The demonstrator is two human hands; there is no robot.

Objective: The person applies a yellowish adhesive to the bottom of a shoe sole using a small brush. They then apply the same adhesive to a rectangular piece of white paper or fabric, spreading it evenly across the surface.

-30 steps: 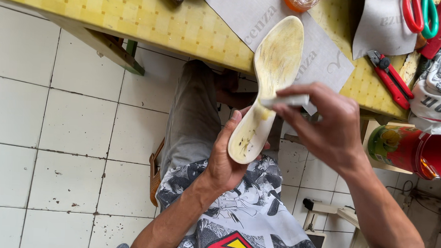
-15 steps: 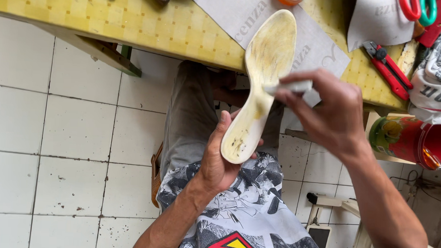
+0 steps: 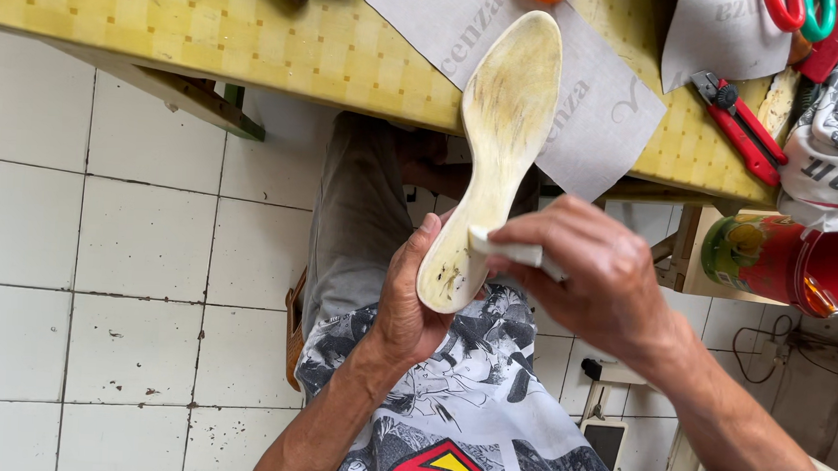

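Below the yellow table's edge (image 3: 258,49), we see a pale shoe insole (image 3: 498,145) held upright over the person's lap. Our left hand (image 3: 407,301) grips its heel end from behind. Our right hand (image 3: 596,271) pinches a small white piece (image 3: 503,249), possibly a scraper, against the heel. Red pliers (image 3: 740,118) lie on the table.

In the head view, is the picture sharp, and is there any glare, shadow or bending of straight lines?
Head view: the pale yellow shoe insole and both hands are sharp; daylight is soft and even, without strong glare; under the yellow checked table it is dark; the table edge curves slightly from the wide lens.
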